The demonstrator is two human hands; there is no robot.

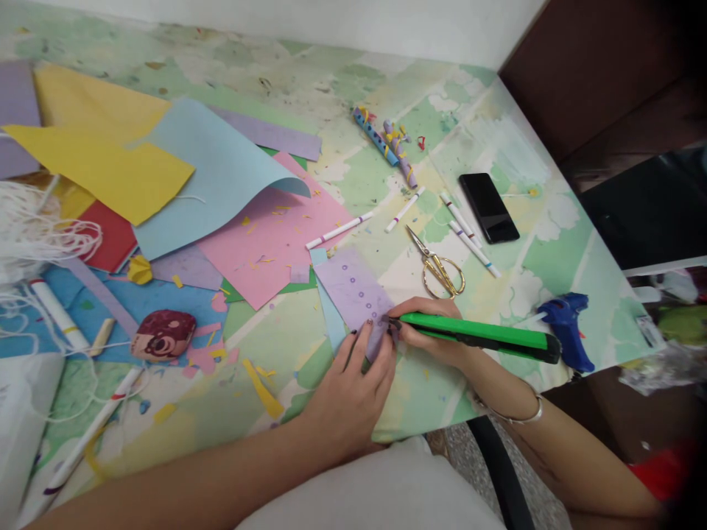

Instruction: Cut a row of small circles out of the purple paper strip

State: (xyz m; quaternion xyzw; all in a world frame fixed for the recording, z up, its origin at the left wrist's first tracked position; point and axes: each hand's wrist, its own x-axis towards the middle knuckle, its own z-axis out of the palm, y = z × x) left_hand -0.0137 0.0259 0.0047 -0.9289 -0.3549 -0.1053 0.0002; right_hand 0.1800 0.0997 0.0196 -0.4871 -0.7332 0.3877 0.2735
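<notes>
My right hand grips a green utility knife, its tip resting on the near end of a purple paper strip marked with small circles. My left hand lies flat on the table, fingers spread, pressing down the near end of that strip right beside the knife tip. A light blue strip lies under the purple one.
Gold-handled scissors, several white markers, a black phone and a blue glue gun lie to the right. Coloured paper sheets, white string and scraps cover the left. Decorated paper rolls lie farther back.
</notes>
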